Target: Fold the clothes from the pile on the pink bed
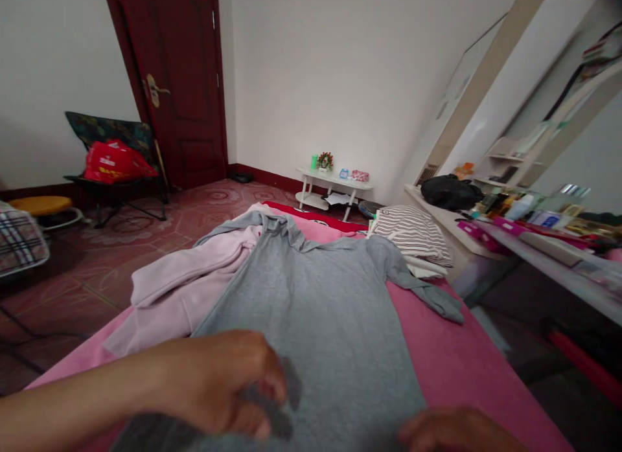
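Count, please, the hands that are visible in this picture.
2. The left hand is over the grey garment; the right hand is at the bottom edge of the picture, partly cut off. No other hand shows.

Grey garment (335, 303), plain; bedcover (427, 348) pink; striped cloth (413, 232) cream, stripes perhaps black.

bare right hand (457, 432) cropped by bottom edge, grey long-sleeved fabric top (315, 303) partly hidden behind bare left hand (218, 377), cropped between both

You face a long-sleeved shirt (315, 303) of matt, creased cloth, a crinkled plastic bag (116, 162) and a wood-look door (182, 83).
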`<state>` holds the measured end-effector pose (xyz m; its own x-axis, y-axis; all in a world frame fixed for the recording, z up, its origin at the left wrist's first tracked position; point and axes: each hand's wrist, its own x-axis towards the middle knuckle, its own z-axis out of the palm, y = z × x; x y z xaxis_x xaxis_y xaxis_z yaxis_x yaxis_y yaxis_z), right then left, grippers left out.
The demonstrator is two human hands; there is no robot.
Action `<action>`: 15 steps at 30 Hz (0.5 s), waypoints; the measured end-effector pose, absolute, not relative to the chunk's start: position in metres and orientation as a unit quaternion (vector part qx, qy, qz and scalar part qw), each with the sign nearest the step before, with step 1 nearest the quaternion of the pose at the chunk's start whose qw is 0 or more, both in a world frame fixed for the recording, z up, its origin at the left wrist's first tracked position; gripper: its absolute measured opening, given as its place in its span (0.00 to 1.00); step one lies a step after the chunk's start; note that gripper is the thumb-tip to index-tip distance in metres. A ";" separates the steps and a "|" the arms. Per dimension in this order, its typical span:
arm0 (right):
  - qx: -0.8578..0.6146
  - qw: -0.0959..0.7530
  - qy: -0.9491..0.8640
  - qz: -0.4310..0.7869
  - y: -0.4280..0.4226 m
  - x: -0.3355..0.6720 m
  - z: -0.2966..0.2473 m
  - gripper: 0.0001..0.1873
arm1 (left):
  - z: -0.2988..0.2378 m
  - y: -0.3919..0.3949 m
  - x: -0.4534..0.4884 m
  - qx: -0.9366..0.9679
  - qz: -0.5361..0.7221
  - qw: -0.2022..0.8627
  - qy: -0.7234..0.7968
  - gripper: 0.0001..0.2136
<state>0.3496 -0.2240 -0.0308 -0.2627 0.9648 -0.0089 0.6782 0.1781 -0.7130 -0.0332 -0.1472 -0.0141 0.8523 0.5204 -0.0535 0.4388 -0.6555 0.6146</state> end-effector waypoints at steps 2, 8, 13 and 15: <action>-0.551 0.218 -0.711 0.379 -0.198 0.328 -0.019 0.15 | -0.017 -0.107 0.011 0.923 0.066 0.264 0.271 0.13; -0.534 0.384 -0.665 0.353 -0.069 0.291 -0.053 0.14 | -0.086 -0.022 0.097 0.885 0.179 0.109 0.416 0.16; -0.654 0.321 -0.669 0.147 0.030 0.308 -0.093 0.20 | -0.118 -0.010 0.103 0.876 0.239 0.077 0.412 0.17; -0.690 0.305 -0.649 0.100 0.063 0.318 -0.096 0.27 | -0.118 -0.010 0.101 0.877 0.237 0.079 0.410 0.18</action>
<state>0.3177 0.0634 -0.0960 0.1372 0.9562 0.2587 0.8345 0.0291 -0.5503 0.1015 -0.0104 -0.1182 0.5513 0.7570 0.3506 0.6817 -0.6510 0.3338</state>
